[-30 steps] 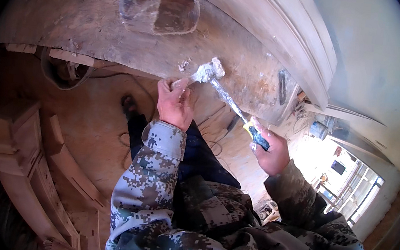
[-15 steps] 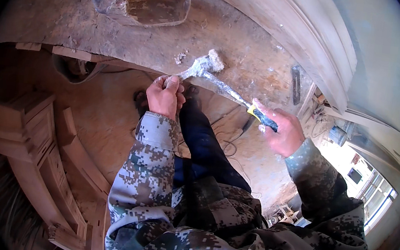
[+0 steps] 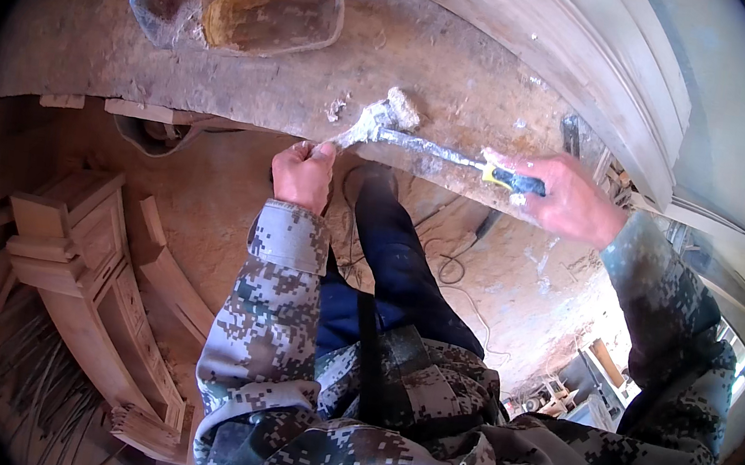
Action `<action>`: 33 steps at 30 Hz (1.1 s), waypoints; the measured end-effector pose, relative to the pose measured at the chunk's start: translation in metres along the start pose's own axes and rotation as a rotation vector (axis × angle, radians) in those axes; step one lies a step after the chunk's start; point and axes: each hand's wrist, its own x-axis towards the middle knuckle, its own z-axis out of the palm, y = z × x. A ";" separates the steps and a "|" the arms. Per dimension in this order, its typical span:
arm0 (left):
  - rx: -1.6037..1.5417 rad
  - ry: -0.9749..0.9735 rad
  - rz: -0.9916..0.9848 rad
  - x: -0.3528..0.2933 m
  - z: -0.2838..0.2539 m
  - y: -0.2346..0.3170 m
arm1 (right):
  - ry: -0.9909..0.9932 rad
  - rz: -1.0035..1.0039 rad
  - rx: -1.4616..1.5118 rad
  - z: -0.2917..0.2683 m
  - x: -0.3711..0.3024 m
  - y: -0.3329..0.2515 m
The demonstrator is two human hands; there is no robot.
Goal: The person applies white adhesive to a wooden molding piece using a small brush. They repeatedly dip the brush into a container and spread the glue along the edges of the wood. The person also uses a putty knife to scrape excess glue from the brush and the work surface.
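Holding tools (image 3: 437, 151), hands (image 3: 303, 175) hover apparently near bench edge (image 3: 243, 115).

1. There was one left hand (image 3: 303, 176) and one right hand (image 3: 571, 200), two altogether.
2. There was one yellow-and-dark-handled tool (image 3: 514, 181).
3. There was one white-smeared scraper (image 3: 369, 126).
4. There was one cut-open container (image 3: 162, 3).
5. There was one worktop (image 3: 53, 54).

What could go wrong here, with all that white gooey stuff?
Some white paste might drop off, since it clings in a thick lump around the end of the tool in the right hand. The left hand might get smeared, as it pinches a whitish piece right beside the paste. Someone could also trip: a thin cord lies curled on the floor near the person's legs.
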 end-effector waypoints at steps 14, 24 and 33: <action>0.085 0.054 0.009 0.005 -0.003 -0.004 | 0.046 -0.070 -0.019 0.016 0.014 0.018; -0.028 0.044 -0.061 -0.001 0.000 0.005 | 0.310 -0.026 0.712 0.158 -0.002 0.016; -0.259 0.163 -0.009 -0.024 0.017 -0.002 | 0.571 -0.098 0.895 0.215 0.002 -0.041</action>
